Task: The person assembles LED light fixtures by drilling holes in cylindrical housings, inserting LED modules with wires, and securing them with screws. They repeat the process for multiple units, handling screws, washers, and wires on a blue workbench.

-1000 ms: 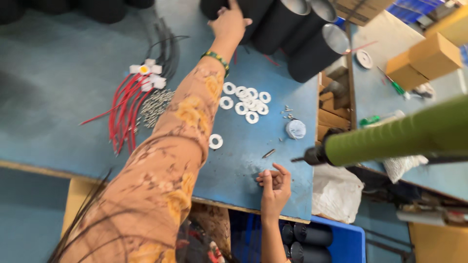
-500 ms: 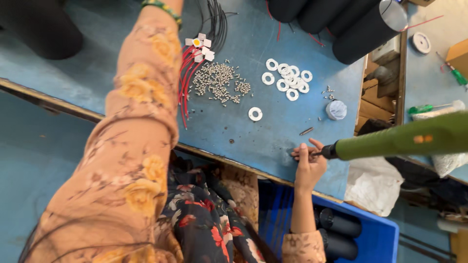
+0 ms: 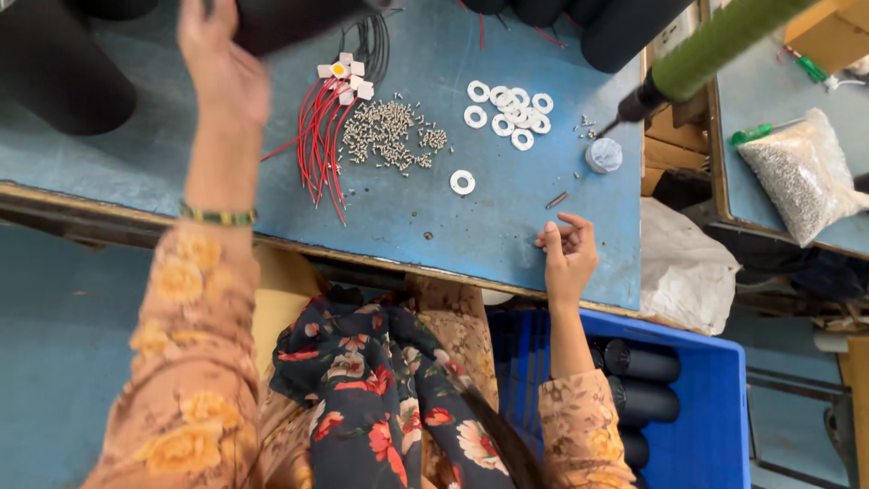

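My left hand (image 3: 222, 77) is raised over the far left of the blue table (image 3: 507, 244) and grips a black cylinder (image 3: 290, 18), which is blurred and cut off by the top edge. My right hand (image 3: 568, 252) rests on the table near its front edge, fingers loosely bent, with nothing visible in it. Just beyond that hand lies a small metal pin (image 3: 557, 200). A green-handled power driver (image 3: 706, 50) hangs at the upper right, its tip above a white round cap (image 3: 604, 155).
On the table lie a bundle of red wires (image 3: 317, 145), a pile of small screws (image 3: 389, 136), a cluster of white rings (image 3: 507, 109) and one lone ring (image 3: 463, 182). Black cylinders (image 3: 625, 27) stand at the back. A blue bin (image 3: 724, 417) with more cylinders sits below right, and a bag of screws (image 3: 797, 172) is at the right.
My left hand has drawn back from the far cylinders with one black cylinder in it. The green driver has swung up and away from my right hand, which stays by the table's edge.
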A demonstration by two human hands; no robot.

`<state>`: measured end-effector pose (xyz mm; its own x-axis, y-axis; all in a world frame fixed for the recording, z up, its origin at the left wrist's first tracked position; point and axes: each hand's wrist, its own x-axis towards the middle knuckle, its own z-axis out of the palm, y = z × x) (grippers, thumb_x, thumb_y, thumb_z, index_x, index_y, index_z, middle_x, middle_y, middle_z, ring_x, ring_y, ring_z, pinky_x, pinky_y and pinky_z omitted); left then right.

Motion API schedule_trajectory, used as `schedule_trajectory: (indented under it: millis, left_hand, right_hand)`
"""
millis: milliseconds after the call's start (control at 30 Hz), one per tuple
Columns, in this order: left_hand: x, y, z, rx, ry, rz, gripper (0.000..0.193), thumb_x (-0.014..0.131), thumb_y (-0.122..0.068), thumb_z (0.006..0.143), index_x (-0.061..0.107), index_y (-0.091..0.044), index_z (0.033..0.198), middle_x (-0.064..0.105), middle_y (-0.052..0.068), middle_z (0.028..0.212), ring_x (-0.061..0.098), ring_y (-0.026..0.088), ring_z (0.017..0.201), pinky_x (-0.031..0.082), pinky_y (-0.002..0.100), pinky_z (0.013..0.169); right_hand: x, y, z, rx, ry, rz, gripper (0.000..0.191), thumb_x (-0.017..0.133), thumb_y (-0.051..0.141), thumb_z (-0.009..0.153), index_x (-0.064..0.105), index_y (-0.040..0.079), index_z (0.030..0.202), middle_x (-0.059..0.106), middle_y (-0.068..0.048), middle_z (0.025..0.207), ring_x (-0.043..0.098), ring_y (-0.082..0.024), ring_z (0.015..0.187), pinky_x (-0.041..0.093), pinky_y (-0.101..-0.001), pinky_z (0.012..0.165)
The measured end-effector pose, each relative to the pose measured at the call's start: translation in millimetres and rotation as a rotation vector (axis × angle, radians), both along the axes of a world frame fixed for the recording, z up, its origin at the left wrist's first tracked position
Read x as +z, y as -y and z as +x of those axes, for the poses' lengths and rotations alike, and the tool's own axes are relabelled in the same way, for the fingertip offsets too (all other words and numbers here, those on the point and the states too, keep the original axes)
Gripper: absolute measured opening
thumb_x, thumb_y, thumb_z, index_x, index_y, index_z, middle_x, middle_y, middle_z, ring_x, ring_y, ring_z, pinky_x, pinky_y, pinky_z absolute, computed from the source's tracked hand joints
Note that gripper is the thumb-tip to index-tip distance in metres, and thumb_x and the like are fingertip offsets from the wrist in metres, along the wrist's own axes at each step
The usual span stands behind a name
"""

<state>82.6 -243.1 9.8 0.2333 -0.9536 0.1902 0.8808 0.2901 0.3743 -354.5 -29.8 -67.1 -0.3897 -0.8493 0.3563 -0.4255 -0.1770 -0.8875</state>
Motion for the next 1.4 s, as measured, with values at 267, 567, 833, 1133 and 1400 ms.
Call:
schedule_trajectory:
  millis: [267, 567, 833, 1133, 1400]
  left_hand:
    - [-59, -149, -92, -0.578, -0.022, -0.117, 0.052, 0.064, -0.029, 0.106, 0.049, -0.004, 0.149, 0.061, 0.009, 0.148, 0.059, 0.023, 0.139, 0.045, 0.045, 0.125]
    - [-86, -205, -129, -0.919, -0.167, 0.052, 0.056, 0.064, -0.021, 0.107, 0.044, 0.005, 0.153, 0.063, 0.013, 0.141, 0.064, 0.020, 0.129, 0.049, 0.036, 0.115]
    - [-78, -201, -120, -1.120, 0.005, 0.201, 0.045, 0.055, -0.030, 0.106, 0.051, 0.001, 0.139, 0.068, 0.013, 0.128, 0.072, 0.027, 0.111, 0.059, 0.049, 0.096]
    - [-72, -177, -122, -0.739, 0.991, -0.021, 0.047, 0.054, -0.041, 0.115, 0.071, 0.001, 0.130, 0.074, 0.008, 0.118, 0.067, 0.012, 0.107, 0.053, 0.028, 0.095]
    - [-72, -143, -71, -0.241, 1.077, 0.082, 0.033, 0.067, -0.029, 0.103, 0.065, -0.006, 0.126, 0.074, 0.000, 0.107, 0.070, 0.008, 0.093, 0.053, 0.025, 0.077]
  right_hand:
    - [26, -17, 97, 0.320, -0.178, -0.375, 0.077, 0.080, 0.026, 0.090, 0.035, 0.004, 0.149, 0.053, -0.021, 0.137, 0.054, -0.026, 0.128, 0.049, -0.0381, 0.102]
    - [38, -19, 113, 0.647, 1.146, 0.151, 0.060, 0.051, 0.040, 0.107, 0.044, 0.002, 0.152, 0.059, -0.018, 0.140, 0.060, -0.028, 0.128, 0.051, -0.0457, 0.110]
    - [26, -64, 93, 0.742, 0.607, 0.287, 0.060, 0.068, 0.035, 0.096, 0.052, 0.001, 0.142, 0.063, -0.016, 0.133, 0.063, -0.027, 0.120, 0.054, -0.0421, 0.105]
    - [3, -77, 94, 0.659, 0.261, 0.278, 0.062, 0.086, 0.029, 0.084, 0.060, -0.001, 0.131, 0.066, -0.014, 0.124, 0.067, -0.026, 0.111, 0.057, -0.0382, 0.100]
    - [4, -62, 83, 0.271, -0.342, -0.039, 0.070, 0.099, 0.027, 0.067, 0.066, -0.002, 0.121, 0.069, -0.011, 0.118, 0.070, -0.024, 0.106, 0.058, -0.0387, 0.096]
